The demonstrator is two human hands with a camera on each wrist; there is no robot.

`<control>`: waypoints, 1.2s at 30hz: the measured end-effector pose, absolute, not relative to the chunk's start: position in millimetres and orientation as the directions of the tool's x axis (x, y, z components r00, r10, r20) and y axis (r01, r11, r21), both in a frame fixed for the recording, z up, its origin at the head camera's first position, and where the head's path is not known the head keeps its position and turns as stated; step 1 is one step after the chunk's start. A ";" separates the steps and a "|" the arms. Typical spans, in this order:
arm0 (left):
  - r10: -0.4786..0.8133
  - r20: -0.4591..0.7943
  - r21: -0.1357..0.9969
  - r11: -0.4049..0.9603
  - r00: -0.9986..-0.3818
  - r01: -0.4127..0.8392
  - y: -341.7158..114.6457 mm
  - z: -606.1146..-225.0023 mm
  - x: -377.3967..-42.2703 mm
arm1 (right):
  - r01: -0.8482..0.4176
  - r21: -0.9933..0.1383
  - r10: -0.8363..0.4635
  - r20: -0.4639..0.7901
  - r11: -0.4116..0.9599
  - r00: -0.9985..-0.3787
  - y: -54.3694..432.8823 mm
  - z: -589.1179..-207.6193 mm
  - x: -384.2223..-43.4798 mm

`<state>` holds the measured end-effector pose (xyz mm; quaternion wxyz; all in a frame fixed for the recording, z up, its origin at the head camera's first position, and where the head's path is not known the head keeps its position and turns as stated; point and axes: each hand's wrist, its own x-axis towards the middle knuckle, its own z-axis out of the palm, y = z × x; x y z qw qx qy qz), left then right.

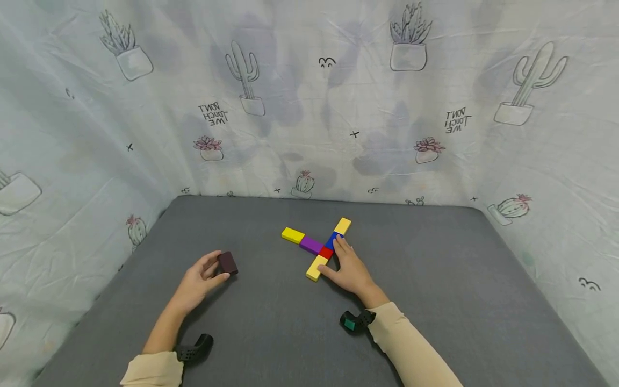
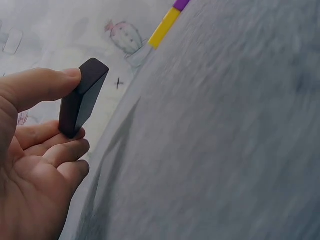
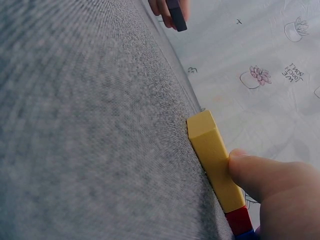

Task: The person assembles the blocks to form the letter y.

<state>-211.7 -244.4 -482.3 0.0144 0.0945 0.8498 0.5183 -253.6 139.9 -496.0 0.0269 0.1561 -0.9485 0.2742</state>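
My left hand (image 1: 195, 285) pinches a dark brown block (image 1: 228, 263) between thumb and fingers, above the left part of the table. In the left wrist view the block (image 2: 85, 97) is held up off the grey surface. My right hand (image 1: 350, 269) lies over a row of wooden blocks, its thumb touching the near pale yellow block (image 1: 316, 267) and its fingertips at the blue block (image 1: 333, 240). Between these two sits a red block (image 1: 326, 252). Another pale yellow block (image 1: 343, 226) extends the row at the far end. A purple block (image 1: 311, 245) and a bright yellow block (image 1: 293, 235) branch off leftward.
The blocks lie on a grey cloth-covered table (image 1: 271, 322). A pale curtain (image 1: 290, 107) printed with cacti hangs behind it and along both sides. Each wrist wears a black strap device, one on the left (image 1: 195, 349) and one on the right (image 1: 357, 321).
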 end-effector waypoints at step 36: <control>0.606 0.009 0.905 0.333 -0.795 0.264 -135.8 -476.4 -210.1 | -0.305 -0.512 -0.266 0.152 0.803 -0.952 137.9 -495.0 -250.8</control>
